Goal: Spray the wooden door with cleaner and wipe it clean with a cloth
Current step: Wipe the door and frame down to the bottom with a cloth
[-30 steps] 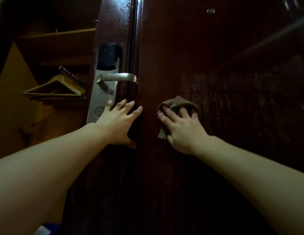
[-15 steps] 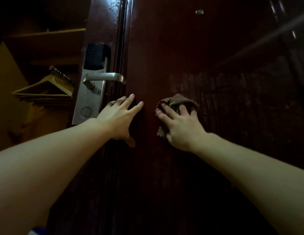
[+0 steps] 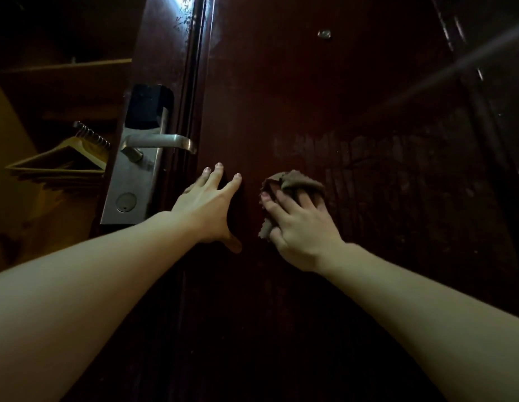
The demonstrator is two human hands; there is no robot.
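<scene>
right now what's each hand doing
left hand: open, fingers spread flat on the door
right hand: open, pressing the cloth against the door

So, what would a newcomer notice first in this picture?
Two bare arms reach to the dark red wooden door: the right hand presses a crumpled brown cloth at centre, and the left hand lies flat beside it. Left of them shines a metal lever handle, with wooden hangers beyond.
</scene>
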